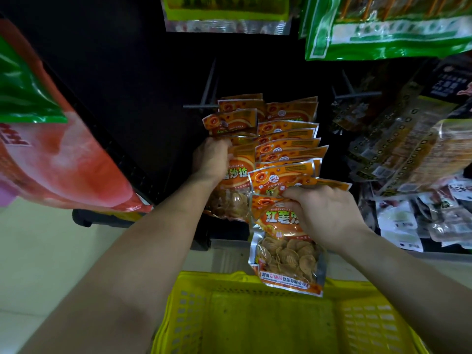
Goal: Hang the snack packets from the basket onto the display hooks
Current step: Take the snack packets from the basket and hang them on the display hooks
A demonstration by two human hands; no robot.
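Several orange snack packets (286, 139) hang in two rows on grey display hooks (200, 106) against a dark panel. My left hand (212, 157) grips the front packet of the left row (236, 190) at its top edge. My right hand (324, 213) pinches the top of an orange packet (286, 254) with round chips showing through its clear window; it hangs at the front of the right row, above the basket. The yellow plastic basket (255, 284) sits below my arms, and no packets show inside it.
A large red and green bag (51, 149) hangs at the left. Green packets (388, 29) hang above on the right, and rows of dark and white snack packets (408, 159) fill the hooks at the right. Pale floor (38, 251) lies at the lower left.
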